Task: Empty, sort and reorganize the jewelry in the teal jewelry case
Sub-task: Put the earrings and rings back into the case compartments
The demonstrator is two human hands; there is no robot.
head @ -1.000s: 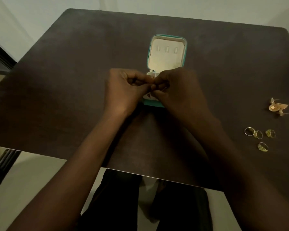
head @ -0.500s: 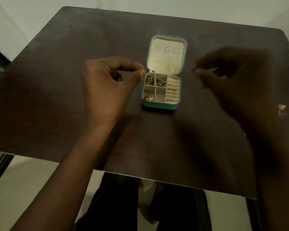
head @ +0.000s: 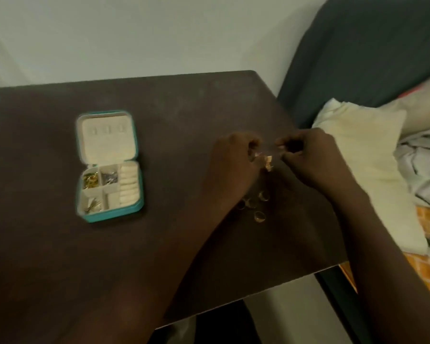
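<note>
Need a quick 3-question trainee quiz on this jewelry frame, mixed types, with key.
1. True or false: the teal jewelry case lies shut.
2. The gold rings on the table lie: A) inside the case B) below the hands, on the table C) on the pillow
3. Fill in: the left hand and right hand work over the gold earrings, to the ___ of the case.

Key: 1 false; 2 B; 3 right

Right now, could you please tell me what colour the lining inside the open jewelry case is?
Cream, on the teal jewelry case's lining, clearest in the head view.
</note>
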